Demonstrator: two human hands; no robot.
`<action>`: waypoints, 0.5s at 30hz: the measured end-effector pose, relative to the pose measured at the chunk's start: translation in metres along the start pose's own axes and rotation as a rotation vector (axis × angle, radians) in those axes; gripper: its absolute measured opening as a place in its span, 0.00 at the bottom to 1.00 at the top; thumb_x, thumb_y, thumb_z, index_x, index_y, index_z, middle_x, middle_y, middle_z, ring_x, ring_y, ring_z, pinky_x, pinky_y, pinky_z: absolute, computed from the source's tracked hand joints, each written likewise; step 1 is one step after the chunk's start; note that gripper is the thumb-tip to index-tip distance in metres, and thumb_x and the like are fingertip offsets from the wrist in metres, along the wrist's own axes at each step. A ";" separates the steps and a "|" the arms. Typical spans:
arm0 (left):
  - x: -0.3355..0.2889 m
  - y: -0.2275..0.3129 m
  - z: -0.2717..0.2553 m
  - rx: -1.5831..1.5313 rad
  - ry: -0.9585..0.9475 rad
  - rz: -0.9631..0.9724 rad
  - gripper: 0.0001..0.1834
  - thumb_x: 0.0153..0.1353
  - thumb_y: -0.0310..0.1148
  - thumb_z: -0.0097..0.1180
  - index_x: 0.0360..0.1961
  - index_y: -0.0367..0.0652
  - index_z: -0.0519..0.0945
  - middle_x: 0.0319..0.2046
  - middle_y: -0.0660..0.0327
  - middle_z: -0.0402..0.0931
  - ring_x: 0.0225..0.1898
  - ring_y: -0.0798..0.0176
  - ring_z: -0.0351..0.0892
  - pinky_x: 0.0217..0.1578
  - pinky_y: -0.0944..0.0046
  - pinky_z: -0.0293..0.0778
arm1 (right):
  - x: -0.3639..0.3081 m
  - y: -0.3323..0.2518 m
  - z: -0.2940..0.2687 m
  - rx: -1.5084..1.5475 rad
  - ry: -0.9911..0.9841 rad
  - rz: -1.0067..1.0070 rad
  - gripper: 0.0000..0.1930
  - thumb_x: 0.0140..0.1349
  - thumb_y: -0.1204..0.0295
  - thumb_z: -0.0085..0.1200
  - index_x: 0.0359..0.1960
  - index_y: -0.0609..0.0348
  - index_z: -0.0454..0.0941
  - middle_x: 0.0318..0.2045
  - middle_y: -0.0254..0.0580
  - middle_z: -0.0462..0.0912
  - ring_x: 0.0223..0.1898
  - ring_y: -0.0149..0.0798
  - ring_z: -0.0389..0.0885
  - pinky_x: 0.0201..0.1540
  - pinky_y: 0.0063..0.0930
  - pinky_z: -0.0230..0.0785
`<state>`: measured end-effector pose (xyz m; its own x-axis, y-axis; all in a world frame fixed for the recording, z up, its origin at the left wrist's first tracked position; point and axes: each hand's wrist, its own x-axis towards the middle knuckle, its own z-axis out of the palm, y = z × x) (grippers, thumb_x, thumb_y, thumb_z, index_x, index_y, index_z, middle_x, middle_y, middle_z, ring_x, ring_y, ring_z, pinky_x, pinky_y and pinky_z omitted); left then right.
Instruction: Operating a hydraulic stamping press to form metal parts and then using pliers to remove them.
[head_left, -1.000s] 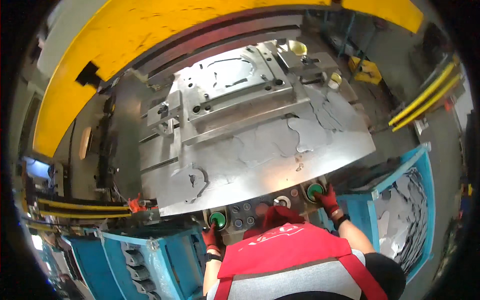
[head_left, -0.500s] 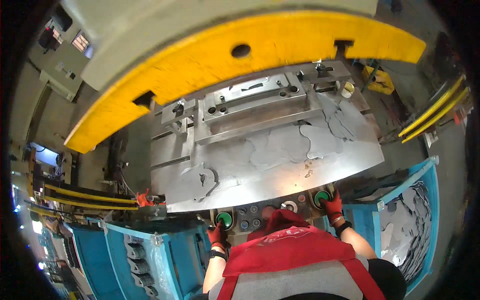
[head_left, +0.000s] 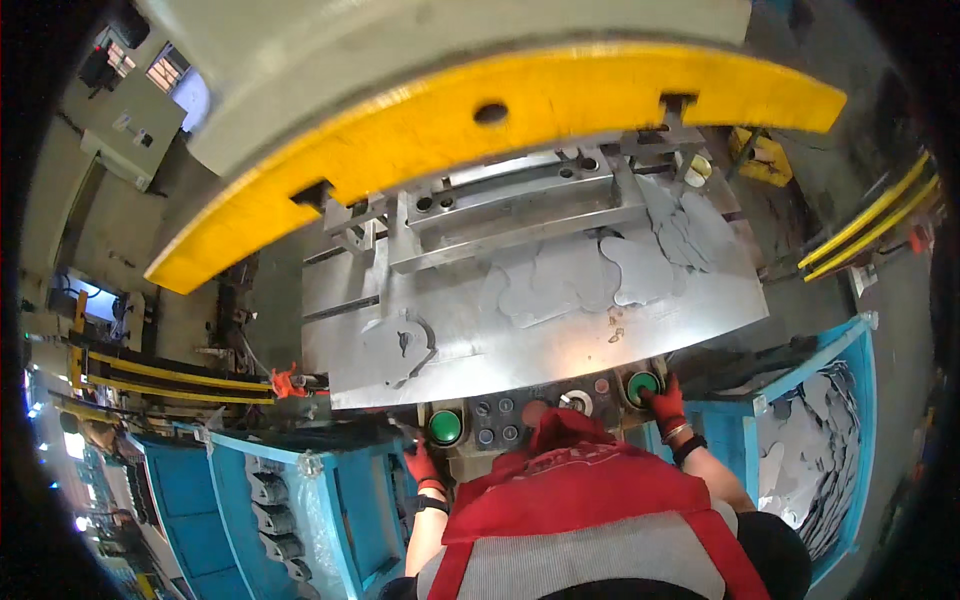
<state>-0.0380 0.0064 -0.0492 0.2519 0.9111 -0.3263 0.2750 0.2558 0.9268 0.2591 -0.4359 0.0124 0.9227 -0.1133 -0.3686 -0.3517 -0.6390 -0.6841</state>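
- Head view: the right hand (head_left: pixel 667 402) rests with a digit on the right green button (head_left: pixel 643 386); whether its grip is clenched cannot be told.
- The left hand (head_left: pixel 423 466) is positioned just beside the left green button (head_left: pixel 445 427); its grip state cannot be told.
- Both buttons flank the control panel (head_left: pixel 520 410), in front of the steel press bed (head_left: pixel 520 355).
- Flat grey metal pieces (head_left: pixel 640 272) lie on the bed, before the die (head_left: pixel 520 213).
- The yellow beam (head_left: pixel 570 90) spans above.

Die block (head_left: pixel 520 205), toward far edge of press bed (head_left: pixel 480 360): rear obscured by yellow beam (head_left: pixel 430 125). Left hand (head_left: pixel 423 466), below near edge: finger posture indistinct.
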 end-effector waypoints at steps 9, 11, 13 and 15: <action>-0.091 0.216 0.051 0.237 -0.143 0.760 0.25 0.61 0.51 0.44 0.48 0.41 0.71 0.43 0.60 0.70 0.39 0.66 0.72 0.29 0.63 0.73 | 0.015 0.024 0.009 0.172 -0.024 -0.077 0.38 0.37 0.71 0.66 0.53 0.67 0.63 0.48 0.50 0.73 0.49 0.41 0.72 0.50 0.31 0.66; -0.109 0.272 0.092 0.050 -0.353 0.538 0.25 0.62 0.53 0.41 0.48 0.42 0.71 0.41 0.60 0.70 0.35 0.70 0.72 0.23 0.67 0.71 | 0.019 0.030 0.011 0.229 -0.040 -0.103 0.38 0.38 0.70 0.67 0.53 0.67 0.62 0.48 0.49 0.73 0.49 0.40 0.72 0.50 0.31 0.66; -0.107 0.303 0.142 -0.186 -0.576 0.227 0.26 0.62 0.55 0.39 0.45 0.44 0.72 0.31 0.64 0.72 0.26 0.74 0.70 0.17 0.74 0.65 | 0.020 0.035 0.007 0.260 -0.057 -0.130 0.41 0.39 0.65 0.67 0.55 0.69 0.60 0.49 0.53 0.72 0.50 0.44 0.71 0.51 0.33 0.65; -0.099 0.329 0.182 -0.275 -0.727 0.037 0.25 0.63 0.54 0.39 0.42 0.43 0.74 0.22 0.68 0.70 0.17 0.76 0.64 0.14 0.77 0.60 | 0.001 0.004 -0.007 0.263 -0.102 -0.173 0.47 0.39 0.57 0.68 0.58 0.72 0.56 0.51 0.59 0.71 0.52 0.52 0.70 0.54 0.37 0.63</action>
<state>0.1961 -0.0581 0.2538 0.8277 0.5041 -0.2465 0.0388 0.3867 0.9214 0.2594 -0.4438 0.0135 0.9565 0.0650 -0.2845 -0.2319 -0.4224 -0.8762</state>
